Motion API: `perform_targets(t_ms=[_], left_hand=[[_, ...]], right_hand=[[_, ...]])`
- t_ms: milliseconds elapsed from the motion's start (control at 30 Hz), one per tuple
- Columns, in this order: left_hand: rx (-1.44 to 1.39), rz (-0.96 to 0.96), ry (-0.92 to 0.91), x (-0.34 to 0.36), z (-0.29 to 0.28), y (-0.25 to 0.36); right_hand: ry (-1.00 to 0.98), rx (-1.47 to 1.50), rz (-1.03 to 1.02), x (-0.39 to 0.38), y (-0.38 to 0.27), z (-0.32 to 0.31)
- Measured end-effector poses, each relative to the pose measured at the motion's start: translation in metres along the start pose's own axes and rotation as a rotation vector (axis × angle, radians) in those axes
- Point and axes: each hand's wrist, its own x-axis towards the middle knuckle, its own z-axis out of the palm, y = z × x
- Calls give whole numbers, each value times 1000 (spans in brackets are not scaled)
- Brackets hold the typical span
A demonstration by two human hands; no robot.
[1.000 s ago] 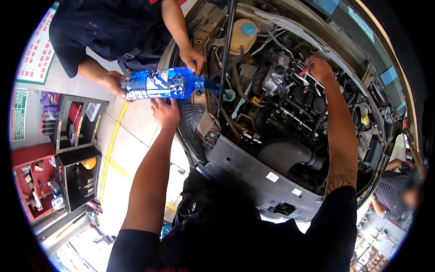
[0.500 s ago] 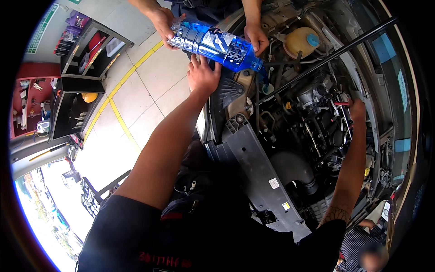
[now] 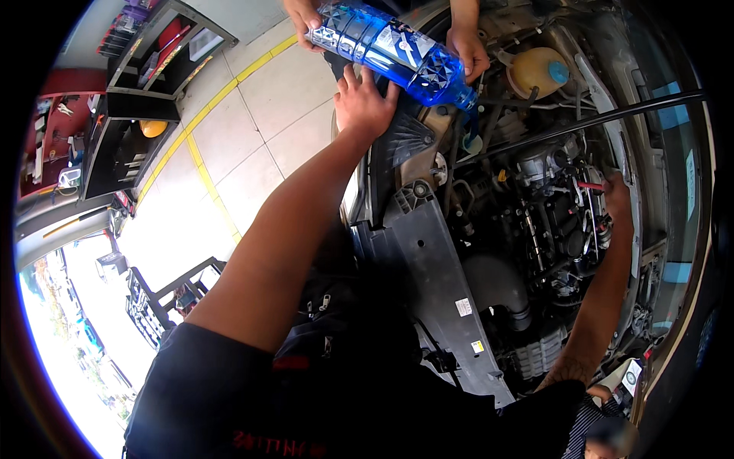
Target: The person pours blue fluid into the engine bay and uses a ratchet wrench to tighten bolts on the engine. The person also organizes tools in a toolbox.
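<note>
A pale tiled floor (image 3: 279,115) with two yellow lines (image 3: 205,118) on it lies to the left, next to a black shelf (image 3: 111,164) and a red cabinet (image 3: 60,138). On the right is a car's open engine bay (image 3: 527,229), full of dark parts. The blue bottle (image 3: 394,55) is at the top, over the car's front edge. It is long and tips down, its bottom up at the left and its neck low at the right, with blue liquid running toward a pale cup (image 3: 472,144). There is one bottle, one cup, and one yellowish tank (image 3: 531,75) with a blue cap. Two hands of a co-worker (image 3: 468,50) hold the bottle. The person's left hand (image 3: 365,105) has its fingers spread just by the bottle's underside; I cannot tell if they touch. The right hand (image 3: 618,197) is beside one red piece (image 3: 590,185); its grip is too blurred to tell.
</note>
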Motion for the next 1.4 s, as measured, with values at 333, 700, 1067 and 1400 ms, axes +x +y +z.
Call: perform_targets(t_ms=[333,700,1067,1400], left_hand=[[30,-4,-18,0,0,-1],[25,0,-31,1,-2,2],[8,0,-25,1,-5,5],[18,3,-4,3,-2,1]], right_hand=[[-88,22,12,-9,-21,-16],[-75,22,10,-16,-25,-20],[-2,35,-6,-21,-16,-11],[11,-66,21,-8,-23,-11]])
